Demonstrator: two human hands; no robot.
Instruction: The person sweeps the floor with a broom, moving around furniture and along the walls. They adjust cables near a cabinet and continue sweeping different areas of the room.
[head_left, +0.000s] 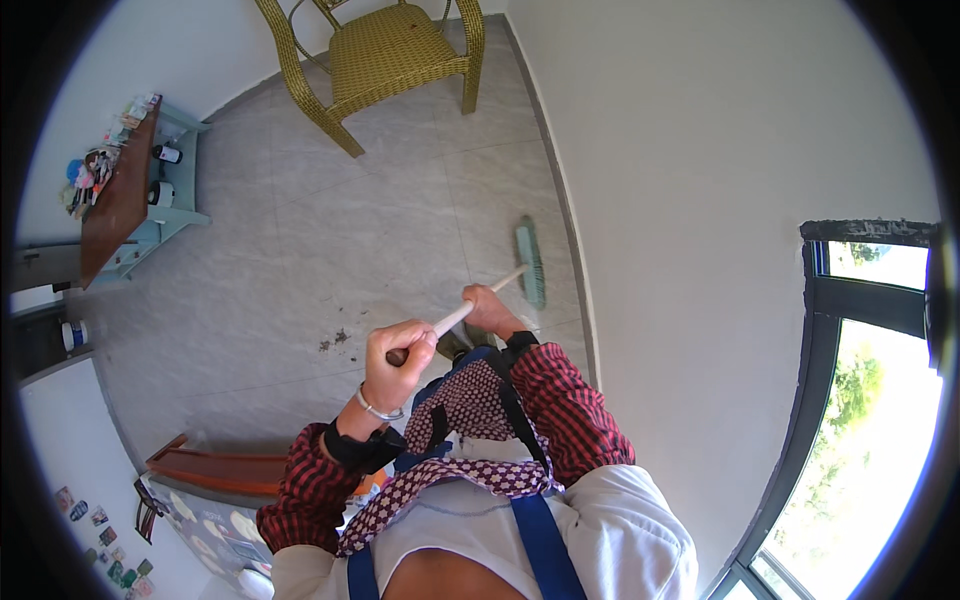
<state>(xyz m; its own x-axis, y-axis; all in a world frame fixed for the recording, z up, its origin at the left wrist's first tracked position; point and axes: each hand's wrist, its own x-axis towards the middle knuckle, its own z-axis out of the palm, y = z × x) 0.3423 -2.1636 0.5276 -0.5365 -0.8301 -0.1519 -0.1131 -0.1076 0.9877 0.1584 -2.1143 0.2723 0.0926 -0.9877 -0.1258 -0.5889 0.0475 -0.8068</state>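
My left hand (397, 360) grips the upper end of a pale broom handle (454, 319), near its brown tip. Farther down the same handle, my right hand (491, 309) is closed around it. The handle slants away to a light green broom head (530, 264), whose bristles are on the grey tiled floor near the right wall. A small scatter of dark debris (341, 336) lies on the floor to the left of my left hand. Several smaller specks surround it.
A woven wicker armchair (397, 52) stands ahead by the wall. At the left is a brown-topped, light blue table (127, 195) holding small items. A wooden bed frame (217, 469) is at the lower left. The right wall's grey baseboard (562, 195) runs beside the broom.
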